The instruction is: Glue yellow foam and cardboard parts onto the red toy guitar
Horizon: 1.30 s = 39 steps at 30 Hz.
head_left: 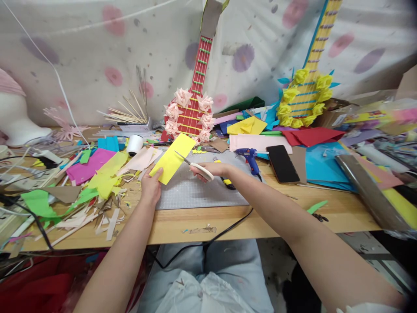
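1. The left hand pinches the lower corner of a yellow paper strip, holding it tilted up off the grey cutting mat so its edge is free.
2. The right hand is closed round the white handles of the scissors, whose blades are parted at the strip's right edge.
3. A blue glue gun and a black phone lie just right of the mat on the bench.
4. Coloured paper scraps crowd the left side; a red paper guitar leans behind.

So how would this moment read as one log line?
left hand: holds yellow paper | right hand: holds scissors, blades at paper's edge | under: cutting mat
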Available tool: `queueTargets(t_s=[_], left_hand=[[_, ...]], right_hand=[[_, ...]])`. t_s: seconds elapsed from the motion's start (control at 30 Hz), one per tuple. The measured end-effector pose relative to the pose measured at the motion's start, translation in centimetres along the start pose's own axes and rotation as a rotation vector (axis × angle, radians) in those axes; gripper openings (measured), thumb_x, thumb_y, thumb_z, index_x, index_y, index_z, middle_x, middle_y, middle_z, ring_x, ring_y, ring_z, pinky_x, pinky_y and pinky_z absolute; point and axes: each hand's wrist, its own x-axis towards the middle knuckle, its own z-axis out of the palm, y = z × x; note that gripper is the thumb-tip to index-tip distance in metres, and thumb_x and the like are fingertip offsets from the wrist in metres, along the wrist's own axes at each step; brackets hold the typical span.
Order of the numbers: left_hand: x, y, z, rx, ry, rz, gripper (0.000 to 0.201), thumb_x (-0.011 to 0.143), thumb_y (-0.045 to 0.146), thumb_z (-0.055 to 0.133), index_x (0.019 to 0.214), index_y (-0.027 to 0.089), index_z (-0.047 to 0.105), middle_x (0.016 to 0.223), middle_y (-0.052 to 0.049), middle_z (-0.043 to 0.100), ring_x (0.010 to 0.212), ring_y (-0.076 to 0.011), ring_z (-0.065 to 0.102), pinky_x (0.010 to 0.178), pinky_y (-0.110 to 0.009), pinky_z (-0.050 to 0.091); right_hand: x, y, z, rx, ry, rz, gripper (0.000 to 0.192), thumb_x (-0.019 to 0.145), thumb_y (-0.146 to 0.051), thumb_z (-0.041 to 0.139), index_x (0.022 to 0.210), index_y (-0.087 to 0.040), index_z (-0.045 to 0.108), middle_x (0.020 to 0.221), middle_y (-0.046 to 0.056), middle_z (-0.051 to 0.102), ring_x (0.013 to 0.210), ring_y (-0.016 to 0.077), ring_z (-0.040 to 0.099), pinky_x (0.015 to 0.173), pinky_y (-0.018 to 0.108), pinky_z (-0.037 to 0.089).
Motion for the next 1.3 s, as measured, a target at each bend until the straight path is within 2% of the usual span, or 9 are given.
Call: queueTargets(t_s=[0.27,0.5,0.9,1.1,1.3], left_hand=[[-0.2,0.2,0.0,0.0,-0.026,0.016,0.04,0.058,0.011,0.073,0.096,0.015,0.066,0.089,-0.007,0.069,0.074,-0.014,0.066,0.077,-0.03,0.053],[-0.2,0.2,-0.1,-0.01,-0.052,0.027,0.038,0.054,0.015,0.076,0.091,0.014,0.067,0.083,-0.006,0.07,0.068,-0.0121,0.065,0.075,-0.028,0.054],[0.2,-0.1,-0.4,-0.005,-0.07,0.022,0.038,0.054,0.014,0.076,0.091,0.013,0.066,0.09,-0.008,0.069,0.084,-0.0186,0.066,0.083,-0.033,0.052],[0.0,0.0,-0.3,-0.002,-0.062,0.0,0.036,0.058,0.012,0.073,0.093,0.013,0.066,0.091,-0.009,0.07,0.087,-0.0196,0.066,0.083,-0.034,0.052],[-0.2,0.2,-0.1,-0.01,-0.102,-0.005,0.038,0.054,0.015,0.076,0.091,0.013,0.067,0.087,-0.008,0.071,0.084,-0.0196,0.067,0.082,-0.034,0.052]], right_hand=[[-0.1,-0.1,0.0,-0.039,0.034,-0.002,0.031,0.081,-0.045,0.054,0.076,-0.016,0.046,0.053,-0.005,0.045,0.043,0.0063,0.042,0.04,0.019,0.035],[-0.2,0.2,-0.2,-0.08,0.044,-0.073,0.042,0.075,-0.055,0.057,0.068,-0.017,0.042,0.053,-0.006,0.04,0.042,0.0047,0.038,0.039,0.019,0.032],[0.2,0.9,-0.5,-0.147,0.116,-0.046,0.045,0.074,-0.059,0.058,0.072,-0.015,0.049,0.052,-0.005,0.043,0.041,0.0042,0.04,0.036,0.017,0.033],[0.2,1.1,-0.5,-0.15,0.099,-0.062,0.044,0.075,-0.058,0.056,0.07,-0.015,0.047,0.05,-0.005,0.044,0.041,0.0046,0.041,0.038,0.018,0.035],[0.0,0.7,-0.3,-0.131,0.051,-0.05,0.042,0.079,-0.057,0.052,0.071,-0.016,0.045,0.05,-0.004,0.046,0.042,0.0065,0.044,0.039,0.02,0.036]])
